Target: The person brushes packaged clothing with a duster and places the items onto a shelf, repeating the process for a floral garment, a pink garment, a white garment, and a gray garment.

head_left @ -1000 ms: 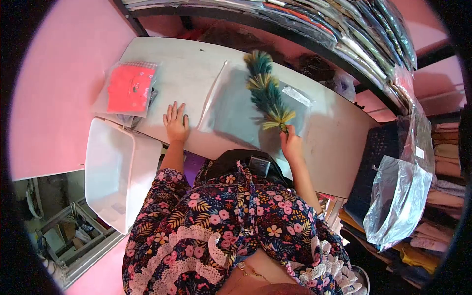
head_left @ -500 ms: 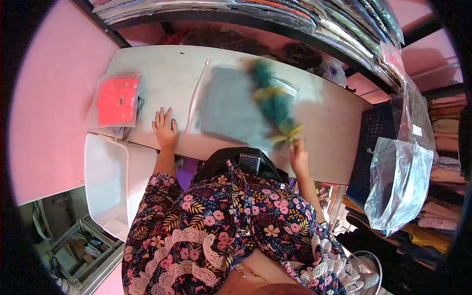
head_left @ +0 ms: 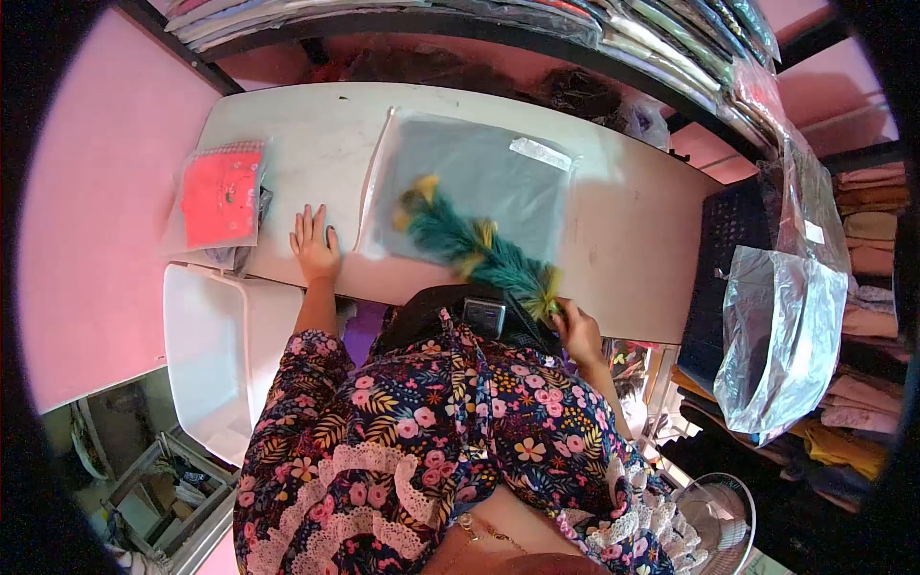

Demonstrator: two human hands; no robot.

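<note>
Head view: feather duster [head_left: 474, 251] lay across bagged grey garment [head_left: 484, 182].
Right hand [head_left: 575, 331]: clamped on the duster's handle, 5 o'clock end.
Left hand [head_left: 313, 244]: spread flat on bench [head_left: 637, 240], 9 o'clock of garment.
Handling: likely light, plumes soft; take by handle.

Two hands at the worktop [head_left: 632, 240].
The left hand [head_left: 313, 244] lies flat on it, fingers spread, forearm straight; the right hand [head_left: 577, 328] is fisted at its near edge.

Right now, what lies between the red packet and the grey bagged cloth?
Head view: the left hand, flat on the white table, lies between red packet and grey bagged cloth.
</note>
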